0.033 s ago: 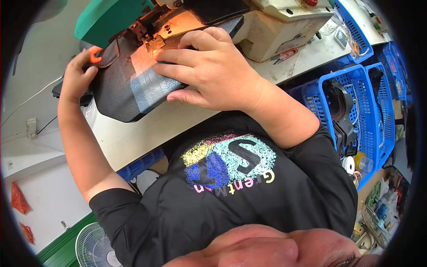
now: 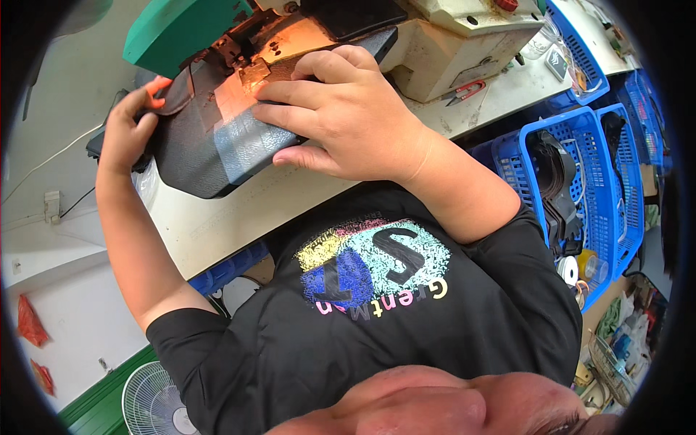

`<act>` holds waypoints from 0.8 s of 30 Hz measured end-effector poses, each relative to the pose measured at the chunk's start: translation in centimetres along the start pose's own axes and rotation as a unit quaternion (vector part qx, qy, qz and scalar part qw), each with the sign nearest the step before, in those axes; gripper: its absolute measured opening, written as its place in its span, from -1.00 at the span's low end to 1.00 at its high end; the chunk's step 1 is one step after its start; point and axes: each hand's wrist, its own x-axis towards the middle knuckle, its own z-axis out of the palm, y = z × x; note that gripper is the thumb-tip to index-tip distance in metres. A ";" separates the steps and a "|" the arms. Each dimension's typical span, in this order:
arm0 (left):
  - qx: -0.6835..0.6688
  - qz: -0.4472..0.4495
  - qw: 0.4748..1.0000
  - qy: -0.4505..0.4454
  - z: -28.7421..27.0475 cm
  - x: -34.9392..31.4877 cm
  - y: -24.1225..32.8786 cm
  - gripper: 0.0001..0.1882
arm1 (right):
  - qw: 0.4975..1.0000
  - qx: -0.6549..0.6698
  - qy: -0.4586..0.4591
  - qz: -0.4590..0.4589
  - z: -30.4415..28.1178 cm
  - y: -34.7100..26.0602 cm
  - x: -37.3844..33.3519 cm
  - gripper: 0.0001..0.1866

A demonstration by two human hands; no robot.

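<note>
A sewing machine with a green head [image 2: 170, 36] and a dark textured bed [image 2: 192, 148] stands in front of me. My left hand [image 2: 129, 134] is at the bed's left end, closed on a flat dark brown leather-like piece [image 2: 176, 100], thumb and fingers at its edge. The piece extends toward the lit needle area [image 2: 254, 72]; where it ends there is hard to make out. My right hand [image 2: 355, 119] lies over the bed with fingers apart, its fingertips close to the presser foot. The thumb is by the front edge of the bed.
Red-handled thread snips [image 2: 465, 92] lie on the white table [image 2: 225, 206] to the right of the machine. Blue plastic baskets [image 2: 602, 181] stand at the right, one with stacked dark pieces [image 2: 554, 181]. A dark phone-like slab [image 2: 355, 16] rests behind my right hand. A fan [image 2: 156, 402] is at lower left.
My left hand has shifted slightly, and the brown piece has turned a little at the bed's left end. The right hand stays put.
</note>
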 end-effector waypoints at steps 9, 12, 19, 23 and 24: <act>-0.039 0.181 0.981 -0.056 1.9 -8.4 11.3 -0.52 | 0.999 -0.025 -0.026 0.011 0.0 0.0 0.0 -0.51; 0.126 0.119 0.985 0.011 3.8 -9.1 14.5 -0.61 | 0.999 -0.028 -0.020 0.025 -0.5 -0.2 0.3 -0.37; 0.290 0.033 0.948 0.128 8.6 -8.5 15.7 -0.47 | 0.998 -0.030 -0.060 0.001 -0.6 -0.3 0.3 -0.41; 0.303 0.027 0.945 0.116 7.7 -7.2 16.3 -0.49 | 0.997 -0.024 -0.072 0.015 -0.8 -0.4 0.3 -0.43; 0.292 0.033 0.949 0.114 7.5 -6.8 16.3 -0.48 | 0.997 -0.029 -0.071 0.009 -0.9 -0.3 0.4 -0.43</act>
